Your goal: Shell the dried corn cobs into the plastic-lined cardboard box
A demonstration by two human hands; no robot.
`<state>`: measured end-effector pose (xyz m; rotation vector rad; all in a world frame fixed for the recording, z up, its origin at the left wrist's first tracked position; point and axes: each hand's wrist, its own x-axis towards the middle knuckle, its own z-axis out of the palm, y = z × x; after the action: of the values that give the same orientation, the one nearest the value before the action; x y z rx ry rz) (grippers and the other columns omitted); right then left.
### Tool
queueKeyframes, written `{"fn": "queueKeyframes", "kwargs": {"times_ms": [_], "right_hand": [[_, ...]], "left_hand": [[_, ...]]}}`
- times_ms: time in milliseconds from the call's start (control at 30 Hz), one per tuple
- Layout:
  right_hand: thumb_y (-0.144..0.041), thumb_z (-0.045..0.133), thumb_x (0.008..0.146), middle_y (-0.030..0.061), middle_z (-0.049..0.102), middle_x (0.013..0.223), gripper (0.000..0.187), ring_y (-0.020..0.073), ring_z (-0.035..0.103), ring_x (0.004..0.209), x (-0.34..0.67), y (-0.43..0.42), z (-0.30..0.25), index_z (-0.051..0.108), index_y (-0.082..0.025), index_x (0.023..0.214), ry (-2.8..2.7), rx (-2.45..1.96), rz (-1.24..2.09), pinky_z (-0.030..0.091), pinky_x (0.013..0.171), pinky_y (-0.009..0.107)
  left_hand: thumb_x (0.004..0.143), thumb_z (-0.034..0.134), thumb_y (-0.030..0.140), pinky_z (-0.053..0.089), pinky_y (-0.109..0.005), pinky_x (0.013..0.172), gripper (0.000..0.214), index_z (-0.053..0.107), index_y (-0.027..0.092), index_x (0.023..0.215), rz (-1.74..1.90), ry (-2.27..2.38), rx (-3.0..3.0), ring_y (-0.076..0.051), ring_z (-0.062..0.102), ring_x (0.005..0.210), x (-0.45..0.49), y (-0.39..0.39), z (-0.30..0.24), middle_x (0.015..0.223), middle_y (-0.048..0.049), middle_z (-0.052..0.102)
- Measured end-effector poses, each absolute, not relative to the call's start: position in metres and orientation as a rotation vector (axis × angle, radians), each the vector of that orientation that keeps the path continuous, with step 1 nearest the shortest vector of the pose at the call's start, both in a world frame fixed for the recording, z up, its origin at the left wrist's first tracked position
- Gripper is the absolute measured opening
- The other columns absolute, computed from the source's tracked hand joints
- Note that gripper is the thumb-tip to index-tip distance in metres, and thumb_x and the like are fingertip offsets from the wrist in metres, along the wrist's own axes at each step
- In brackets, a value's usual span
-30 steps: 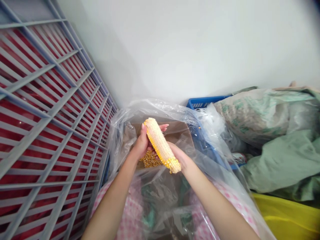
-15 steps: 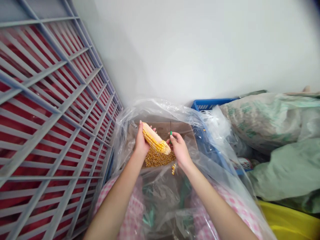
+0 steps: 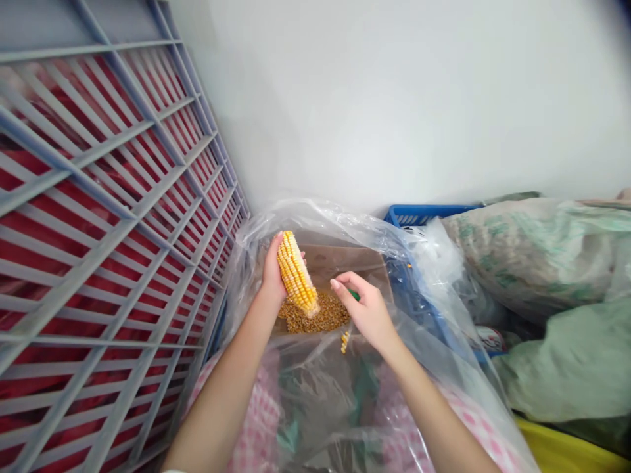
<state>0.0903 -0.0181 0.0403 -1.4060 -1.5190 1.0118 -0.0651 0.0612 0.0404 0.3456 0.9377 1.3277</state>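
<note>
My left hand (image 3: 273,272) is closed around the upper part of a corn cob (image 3: 296,274), held tilted with its yellow kernels facing me. The cob hangs over a cardboard box (image 3: 345,260) lined by a clear plastic bag (image 3: 434,341), with a heap of loose kernels (image 3: 315,318) at its bottom. My right hand (image 3: 367,309) is just right of the cob, fingers curled around a small green-handled tool (image 3: 353,294) that is mostly hidden. A short strip of kernels (image 3: 344,341) lies on the plastic below that hand.
A grey metal grille over red (image 3: 98,217) fills the left side. A white wall (image 3: 394,98) stands behind. To the right are a blue crate (image 3: 419,213), stuffed green-white sacks (image 3: 537,256) and a yellow tub (image 3: 572,447). Pink checked cloth (image 3: 261,427) covers my lap.
The cob has been turned from its stripped pale side to its kernel side and stood more upright in my left hand. My right hand let go of it and now holds the green tool.
</note>
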Motion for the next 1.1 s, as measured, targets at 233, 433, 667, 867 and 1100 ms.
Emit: {"fn": "queueKeyframes", "kwargs": {"times_ms": [233, 433, 667, 867, 1100], "right_hand": [[-0.046, 0.038, 0.084, 0.0022, 0.064, 0.069, 0.037, 0.0153, 0.054, 0.063, 0.085, -0.024, 0.038, 0.064, -0.021, 0.078, -1.714, -1.533, 0.871, 0.033, 0.06, 0.023], [-0.048, 0.036, 0.084, 0.0031, 0.063, 0.066, 0.04, 0.0153, 0.054, 0.061, 0.089, -0.022, 0.041, 0.063, -0.02, 0.074, -1.634, -1.593, 0.878, 0.033, 0.058, 0.023], [-0.052, 0.036, 0.081, -0.0033, 0.04, 0.043, 0.045, 0.0095, 0.035, 0.043, 0.093, -0.018, 0.036, 0.054, -0.018, 0.056, -1.599, -1.633, 1.215, 0.022, 0.047, 0.023], [-0.056, 0.041, 0.076, -0.0088, 0.023, 0.037, 0.043, 0.0056, 0.016, 0.036, 0.091, -0.018, 0.029, 0.047, -0.018, 0.055, -1.233, -1.556, 1.607, 0.013, 0.041, 0.023], [-0.052, 0.045, 0.074, -0.0097, 0.022, 0.034, 0.039, 0.0047, 0.014, 0.032, 0.084, -0.02, 0.025, 0.046, -0.019, 0.055, -1.067, -1.566, 1.7, 0.009, 0.038, 0.023]], "left_hand": [[0.066, 0.059, 0.03, 0.05, -0.028, 0.066, 0.019, 0.056, 0.017, 0.079, 1.366, 0.913, 0.341, -0.012, 0.061, 0.063, -0.061, 0.06, 0.043, 0.069, -0.0003, 0.063], [0.067, 0.058, 0.031, 0.05, -0.027, 0.066, 0.021, 0.059, 0.016, 0.081, 1.385, 0.947, 0.459, -0.012, 0.06, 0.061, -0.061, 0.059, 0.046, 0.068, 0.0001, 0.062], [0.059, 0.066, 0.03, 0.048, -0.026, 0.064, 0.025, 0.059, 0.015, 0.078, 1.379, 0.984, 0.647, -0.012, 0.061, 0.061, -0.057, 0.055, 0.042, 0.068, 0.0005, 0.063], [0.058, 0.069, 0.032, 0.046, -0.023, 0.059, 0.031, 0.057, 0.015, 0.08, 1.363, 1.012, 0.774, -0.011, 0.06, 0.058, -0.051, 0.05, 0.036, 0.066, 0.0013, 0.062], [0.055, 0.072, 0.031, 0.045, -0.022, 0.056, 0.034, 0.059, 0.017, 0.083, 1.25, 1.01, 0.858, -0.012, 0.06, 0.058, -0.047, 0.043, 0.03, 0.067, 0.0015, 0.062]]}}
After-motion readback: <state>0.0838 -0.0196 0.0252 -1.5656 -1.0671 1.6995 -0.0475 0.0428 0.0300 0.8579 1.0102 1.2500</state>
